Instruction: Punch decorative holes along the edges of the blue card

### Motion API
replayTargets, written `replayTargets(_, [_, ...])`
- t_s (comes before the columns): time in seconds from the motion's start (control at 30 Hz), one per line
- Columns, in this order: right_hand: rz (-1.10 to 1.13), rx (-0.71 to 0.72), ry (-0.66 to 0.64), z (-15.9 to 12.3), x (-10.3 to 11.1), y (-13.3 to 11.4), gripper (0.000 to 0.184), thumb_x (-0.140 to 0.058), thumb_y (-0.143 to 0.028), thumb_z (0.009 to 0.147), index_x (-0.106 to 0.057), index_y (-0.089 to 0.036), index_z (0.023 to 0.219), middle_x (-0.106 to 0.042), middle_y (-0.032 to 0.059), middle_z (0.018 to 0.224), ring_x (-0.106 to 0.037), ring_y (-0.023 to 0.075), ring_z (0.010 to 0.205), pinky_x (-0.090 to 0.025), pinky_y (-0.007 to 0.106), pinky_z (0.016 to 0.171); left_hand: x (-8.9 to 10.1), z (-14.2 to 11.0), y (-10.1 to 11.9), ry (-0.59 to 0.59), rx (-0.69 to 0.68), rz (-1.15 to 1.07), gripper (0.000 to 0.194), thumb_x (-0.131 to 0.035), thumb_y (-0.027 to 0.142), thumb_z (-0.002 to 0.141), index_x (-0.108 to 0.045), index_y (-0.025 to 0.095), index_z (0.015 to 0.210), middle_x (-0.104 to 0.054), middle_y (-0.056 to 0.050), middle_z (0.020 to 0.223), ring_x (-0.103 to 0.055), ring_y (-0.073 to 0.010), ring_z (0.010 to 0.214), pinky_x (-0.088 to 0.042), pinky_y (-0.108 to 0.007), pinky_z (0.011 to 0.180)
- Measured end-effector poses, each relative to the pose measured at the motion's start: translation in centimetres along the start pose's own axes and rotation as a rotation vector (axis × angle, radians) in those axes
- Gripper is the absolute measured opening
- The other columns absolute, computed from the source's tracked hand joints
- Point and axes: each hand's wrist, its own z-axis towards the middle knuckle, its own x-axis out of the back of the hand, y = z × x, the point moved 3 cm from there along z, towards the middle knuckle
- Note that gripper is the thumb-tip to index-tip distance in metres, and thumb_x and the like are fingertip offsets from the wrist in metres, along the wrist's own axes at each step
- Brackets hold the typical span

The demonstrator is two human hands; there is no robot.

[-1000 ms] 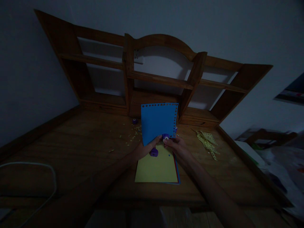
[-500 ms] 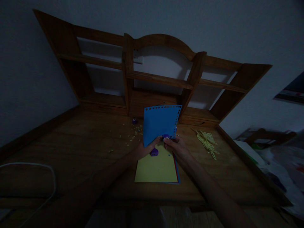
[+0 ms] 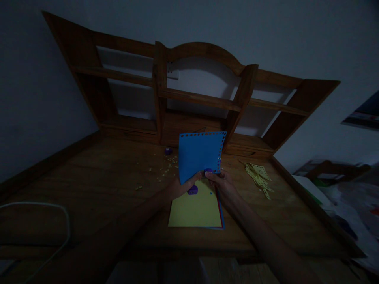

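Observation:
I hold a blue paper sheet (image 3: 199, 155) upright over the desk; small holes run along its top and right edges. My left hand (image 3: 180, 186) pinches the sheet's lower left edge. My right hand (image 3: 222, 184) is closed on a small purple punch (image 3: 207, 171) clamped on the sheet's bottom edge. Another purple punch (image 3: 192, 191) lies on the yellow sheet (image 3: 194, 209) just below my left hand. The yellow sheet tops a small stack with red and blue edges showing.
A third purple punch (image 3: 168, 150) sits at the back by scattered paper bits (image 3: 161, 169). Punched yellow strips (image 3: 258, 178) lie at the right. A wooden shelf unit (image 3: 189, 94) rises behind the wooden desk (image 3: 89, 185). A white cable (image 3: 44, 221) loops at the left.
The blue sheet has sunk a little and tilted slightly to the right. Both hands stay at its bottom edge, the right one still on the punch.

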Motion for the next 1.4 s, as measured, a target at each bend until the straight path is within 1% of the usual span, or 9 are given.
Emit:
replayTargets(0.23, [0.028,0.007,0.012,0.3,0.3,0.7,0.029,-0.087,-0.037,0.067,-0.063,-0.021,0.062,-0.058,-0.0041,0.057,-0.043,0.0117,0.05,-0.03,0.027,0.051,0.0,0.1,-1.0,0.011,0.03,0.075,0.034,-0.068,0.054,0.078,-0.066,0.02,0.082,-0.069,-0.005,0.077,-0.066,-0.0228,0.079,-0.053,-0.032,0.068])
replayTargets(0.33, [0.029,0.014,0.012,0.4,0.4,0.6,0.026,-0.087,-0.039,0.067,-0.07,-0.021,0.077,-0.068,-0.001,0.072,-0.055,0.015,0.058,-0.039,0.028,0.057,0.2,0.3,-0.2,0.022,-0.038,0.097,0.036,-0.064,0.055,0.082,-0.066,0.019,0.088,-0.069,-0.005,0.083,-0.064,-0.0209,0.078,-0.052,-0.031,0.071])
replayTargets(0.43, [-0.025,0.056,0.034,0.5,0.6,0.3,0.034,-0.087,-0.043,0.066,-0.072,-0.022,0.088,-0.072,0.0029,0.084,-0.065,0.0218,0.076,-0.048,0.033,0.068,0.6,0.3,1.1,0.055,-0.082,0.135,0.038,-0.06,0.056,0.086,-0.064,0.018,0.083,-0.067,-0.003,0.076,-0.061,-0.0187,0.07,-0.049,-0.029,0.067])
replayTargets(0.6, [-0.106,0.138,0.072,0.7,1.3,0.0,0.033,-0.085,-0.042,0.07,-0.071,-0.022,0.092,-0.073,0.0047,0.092,-0.067,0.0246,0.085,-0.05,0.034,0.072,1.1,0.4,2.2,0.068,-0.101,0.228,0.047,-0.055,0.058,0.089,-0.058,0.018,0.065,-0.059,0.0,0.062,-0.056,-0.0165,0.062,-0.042,-0.026,0.061])
replayTargets(0.87, [-0.059,0.113,0.098,0.7,1.2,-0.1,0.038,-0.087,-0.045,0.066,-0.071,-0.022,0.091,-0.073,0.0058,0.086,-0.067,0.0275,0.086,-0.051,0.037,0.073,0.9,1.5,1.3,0.029,-0.131,0.188,0.049,-0.053,0.058,0.089,-0.062,0.018,0.064,-0.064,-0.002,0.064,-0.061,-0.0175,0.063,-0.045,-0.026,0.063])
replayTargets(1.0, [-0.007,0.085,0.093,0.8,1.1,0.1,0.04,-0.088,-0.045,0.063,-0.071,-0.021,0.09,-0.073,0.0055,0.085,-0.066,0.0255,0.082,-0.05,0.035,0.071,0.8,1.4,1.4,0.013,-0.123,0.179,0.05,-0.053,0.059,0.089,-0.062,0.017,0.063,-0.063,-0.002,0.062,-0.059,-0.0164,0.06,-0.045,-0.026,0.061])
replayTargets(1.13, [0.045,0.012,0.059,0.8,1.0,0.4,0.039,-0.088,-0.045,0.064,-0.072,-0.02,0.089,-0.071,0.0032,0.078,-0.064,0.0212,0.073,-0.048,0.031,0.065,1.1,1.5,1.2,0.039,-0.106,0.197,0.051,-0.053,0.06,0.088,-0.061,0.018,0.06,-0.063,-0.003,0.062,-0.059,-0.0169,0.061,-0.045,-0.026,0.062])
replayTargets(1.3, [0.06,-0.051,-0.024,0.8,0.8,0.6,0.026,-0.086,-0.039,0.071,-0.071,-0.018,0.076,-0.062,-0.0017,0.062,-0.053,0.0113,0.054,-0.041,0.024,0.054,1.1,1.8,1.0,0.034,-0.117,0.119,0.049,-0.055,0.059,0.088,-0.06,0.018,0.061,-0.065,-0.003,0.065,-0.059,-0.017,0.061,-0.045,-0.027,0.063])
replayTargets(1.4, [0.108,-0.066,-0.074,0.9,0.6,0.5,0.022,-0.084,-0.035,0.075,-0.072,-0.017,0.076,-0.063,-0.0018,0.066,-0.052,0.009,0.055,-0.041,0.02,0.051,1.1,2.0,0.8,0.029,-0.09,0.022,0.049,-0.058,0.057,0.087,-0.059,0.017,0.058,-0.065,-0.004,0.064,-0.058,-0.0163,0.059,-0.044,-0.027,0.062])
